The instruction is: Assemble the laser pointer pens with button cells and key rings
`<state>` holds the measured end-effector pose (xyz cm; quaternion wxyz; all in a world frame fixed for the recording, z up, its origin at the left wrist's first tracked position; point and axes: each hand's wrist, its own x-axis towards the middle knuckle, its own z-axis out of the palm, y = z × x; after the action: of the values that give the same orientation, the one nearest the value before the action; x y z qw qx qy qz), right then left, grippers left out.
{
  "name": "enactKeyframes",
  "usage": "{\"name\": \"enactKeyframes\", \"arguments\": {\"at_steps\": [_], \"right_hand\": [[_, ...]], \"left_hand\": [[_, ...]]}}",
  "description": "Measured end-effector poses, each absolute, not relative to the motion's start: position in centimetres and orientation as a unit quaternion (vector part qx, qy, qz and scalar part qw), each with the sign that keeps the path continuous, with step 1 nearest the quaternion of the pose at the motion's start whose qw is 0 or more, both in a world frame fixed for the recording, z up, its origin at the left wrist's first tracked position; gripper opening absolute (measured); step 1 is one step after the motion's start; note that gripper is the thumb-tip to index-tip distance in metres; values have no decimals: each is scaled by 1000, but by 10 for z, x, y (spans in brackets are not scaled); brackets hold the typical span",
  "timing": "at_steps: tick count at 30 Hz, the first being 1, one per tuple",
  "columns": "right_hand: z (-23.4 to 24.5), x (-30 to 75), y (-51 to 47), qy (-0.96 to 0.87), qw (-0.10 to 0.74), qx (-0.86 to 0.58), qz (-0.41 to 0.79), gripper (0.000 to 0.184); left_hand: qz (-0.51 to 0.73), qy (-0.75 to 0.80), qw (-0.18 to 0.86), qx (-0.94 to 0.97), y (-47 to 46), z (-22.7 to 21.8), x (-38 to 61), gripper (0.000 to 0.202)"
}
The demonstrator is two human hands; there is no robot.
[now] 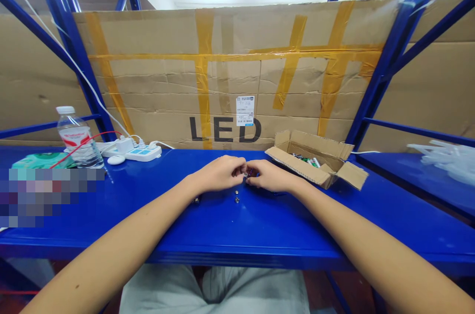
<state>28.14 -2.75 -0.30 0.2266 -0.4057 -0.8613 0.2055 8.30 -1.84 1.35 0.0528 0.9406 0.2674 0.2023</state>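
Observation:
My left hand (224, 173) and my right hand (269, 175) meet above the middle of the blue table, fingertips almost touching. Both are closed in a pinch. A tiny shiny piece (245, 175) shows between the fingertips. Behind my right thumb and fingers a small dark reddish thing (253, 172) is partly visible; its kind is hidden by the fingers. Small round metal pieces (236, 199) lie on the table just below the hands. Another small metal piece (197, 200) lies beside my left wrist.
An open cardboard box (311, 171) with several batteries (313, 161) stands right of my hands. At the left are a water bottle (78, 138), a white power strip (143, 154) with plugs, and a green packet (40, 160). A large cardboard sheet (156, 86) backs the blue table (282, 230).

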Motion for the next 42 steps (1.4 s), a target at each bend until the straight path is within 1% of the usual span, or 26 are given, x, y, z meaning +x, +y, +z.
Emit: {"name": "enactKeyframes", "arguments": {"at_steps": [4, 7, 11, 14, 20, 23, 25, 28, 30, 32, 36, 42], "right_hand": [[-3, 281, -28, -861, 232, -394, 225, 18], [-6, 282, -25, -848, 240, -394, 261, 16], [-9, 282, -23, -809, 254, -424, 318, 11], [-7, 280, -24, -788, 263, -449, 329, 9], [-5, 280, -24, -777, 283, -467, 313, 8], [-6, 281, -22, -785, 285, -472, 284, 9], [-6, 282, -21, -790, 282, -474, 267, 10], [-7, 283, -22, -796, 271, -480, 251, 11], [-7, 283, -23, -800, 262, -482, 242, 10], [-6, 282, -24, -805, 257, -482, 233, 10], [-6, 281, -25, -817, 251, -473, 213, 10], [-6, 281, -25, -831, 251, -458, 194, 12]], "left_hand": [[203, 259, 30, 944, -18, 10, 85, 9], [204, 251, 18, 946, -16, 8, 85, 13], [202, 244, 2, 949, -14, 8, 84, 18], [200, 249, -13, 947, -14, 8, 83, 20], [201, 265, -12, 943, -14, 11, 81, 25], [196, 281, -12, 939, -16, 16, 79, 23], [162, 300, -2, 940, -17, 19, 77, 18], [73, 301, 47, 950, -19, 20, 75, 15], [29, 296, 80, 951, -19, 18, 74, 20], [9, 297, 95, 950, -18, 15, 74, 25], [2, 295, 102, 950, -15, 12, 74, 25], [22, 272, 118, 955, -16, 11, 74, 23]]}}
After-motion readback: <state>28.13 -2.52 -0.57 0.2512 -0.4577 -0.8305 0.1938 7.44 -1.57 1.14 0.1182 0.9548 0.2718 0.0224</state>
